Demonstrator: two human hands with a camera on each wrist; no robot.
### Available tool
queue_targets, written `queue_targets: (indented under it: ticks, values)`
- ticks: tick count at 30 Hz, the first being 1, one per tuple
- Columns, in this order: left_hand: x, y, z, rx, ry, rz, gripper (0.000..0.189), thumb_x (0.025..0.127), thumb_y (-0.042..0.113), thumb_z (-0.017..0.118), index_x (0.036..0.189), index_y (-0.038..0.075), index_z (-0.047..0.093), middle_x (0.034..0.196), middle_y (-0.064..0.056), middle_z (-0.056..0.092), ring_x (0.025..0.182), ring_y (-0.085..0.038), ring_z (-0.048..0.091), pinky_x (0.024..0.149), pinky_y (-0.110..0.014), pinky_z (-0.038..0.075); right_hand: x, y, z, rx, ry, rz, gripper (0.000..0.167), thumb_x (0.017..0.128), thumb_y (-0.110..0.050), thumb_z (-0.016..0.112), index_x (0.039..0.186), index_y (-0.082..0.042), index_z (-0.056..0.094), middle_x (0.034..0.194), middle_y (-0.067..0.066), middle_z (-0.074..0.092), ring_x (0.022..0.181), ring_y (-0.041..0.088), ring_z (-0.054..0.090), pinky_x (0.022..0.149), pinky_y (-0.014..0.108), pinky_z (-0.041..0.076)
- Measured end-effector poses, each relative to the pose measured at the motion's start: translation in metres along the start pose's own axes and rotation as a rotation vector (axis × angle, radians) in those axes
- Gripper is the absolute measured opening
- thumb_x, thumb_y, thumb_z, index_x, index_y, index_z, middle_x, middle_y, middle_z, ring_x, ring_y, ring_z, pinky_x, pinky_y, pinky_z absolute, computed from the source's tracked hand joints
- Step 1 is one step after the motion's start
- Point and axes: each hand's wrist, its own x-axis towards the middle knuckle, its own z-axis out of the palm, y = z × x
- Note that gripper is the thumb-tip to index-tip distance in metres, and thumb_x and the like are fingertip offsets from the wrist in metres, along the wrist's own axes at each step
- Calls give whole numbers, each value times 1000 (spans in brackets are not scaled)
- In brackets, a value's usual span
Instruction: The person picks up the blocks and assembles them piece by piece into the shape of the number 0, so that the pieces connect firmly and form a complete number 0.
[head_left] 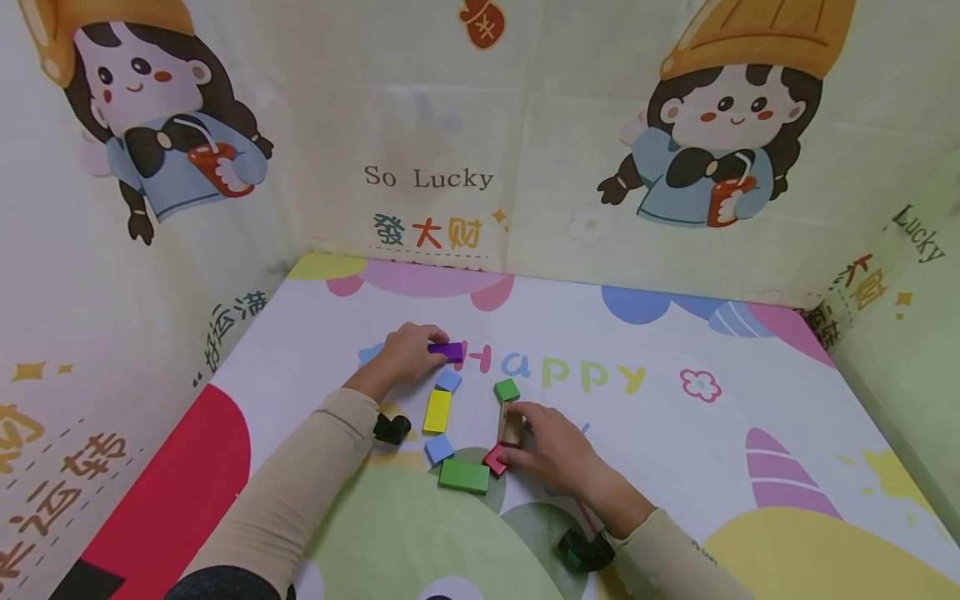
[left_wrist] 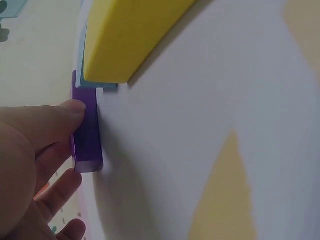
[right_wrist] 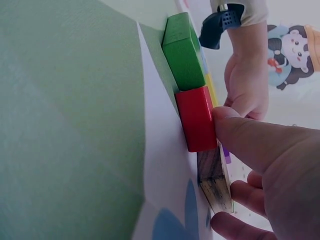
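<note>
My left hand [head_left: 408,352] pinches a purple block [head_left: 451,352] between thumb and fingers, at the far end of an outline of coloured blocks. Close to it lies a light blue block [head_left: 448,382], followed by a yellow block [head_left: 437,412] and another blue block [head_left: 438,450]. A longer green block [head_left: 463,476] forms the near side. With its thumb, my right hand [head_left: 558,450] touches a red block [right_wrist: 197,120], while its fingers rest along a brown wooden block [right_wrist: 215,182]. Beyond the brown block sits a small green block [head_left: 507,390].
The blocks lie on a printed mat [head_left: 660,450] with coloured shapes and the word Happy. Cream printed cloth [head_left: 555,167] rises behind and at both sides. Dark wrist-worn devices show at the left wrist [head_left: 392,429] and right wrist [head_left: 587,550].
</note>
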Motion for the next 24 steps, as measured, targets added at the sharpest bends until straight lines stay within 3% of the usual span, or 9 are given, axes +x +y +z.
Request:
queue_targets:
  ticks: [13, 24]
  values:
    - [1, 2, 0, 71, 52, 32, 32, 96, 23, 70, 126, 13, 68, 121, -6, 66, 118, -30, 47, 101, -49, 31, 1, -1, -1, -4, -12, 17, 64, 84, -30, 83, 135, -5, 55, 129, 13, 60, 113, 31, 58, 93, 47, 50]
    - [0, 9, -5, 78, 37, 50, 29, 96, 23, 69, 123, 13, 69, 116, -5, 67, 118, -29, 47, 102, -50, 30, 1, -2, -2, -13, -12, 18, 64, 84, -32, 83, 135, -5, 55, 130, 12, 60, 112, 30, 58, 94, 46, 50]
